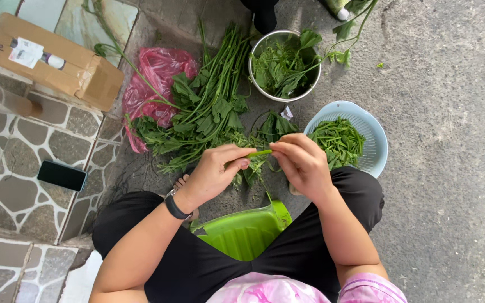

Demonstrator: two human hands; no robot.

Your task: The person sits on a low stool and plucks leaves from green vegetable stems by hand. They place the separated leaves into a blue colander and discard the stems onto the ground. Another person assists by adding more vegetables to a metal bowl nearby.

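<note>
The person is sitting on a low green stool (248, 230) above a concrete floor (444, 112), both hands working at knee level. The left hand (214, 171) is closing thumb and fingers around one end of a short green stem (259, 152); a dark watch (175, 206) is sitting on that wrist. The right hand (303, 163) is pinching the other end of the same stem between its fingertips, the remaining fingers curling inward. The stem is lying level between the two hands, just above the near edge of the vegetable pile.

A loose bundle of leafy green stalks (209, 106) is lying on the floor directly ahead of the hands, partly overlapping a crumpled pink plastic bag (155, 84). A metal bowl (310, 78) holding leafy trimmings is standing beyond the bundle. A pale blue colander (374, 146) holding cut green stems is resting just beside the right hand. A cardboard box (57, 62) is sitting on the stone-patterned paving (12, 151) at the left, and a dark phone (62, 175) is lying flat on that paving, well apart from the hands.
</note>
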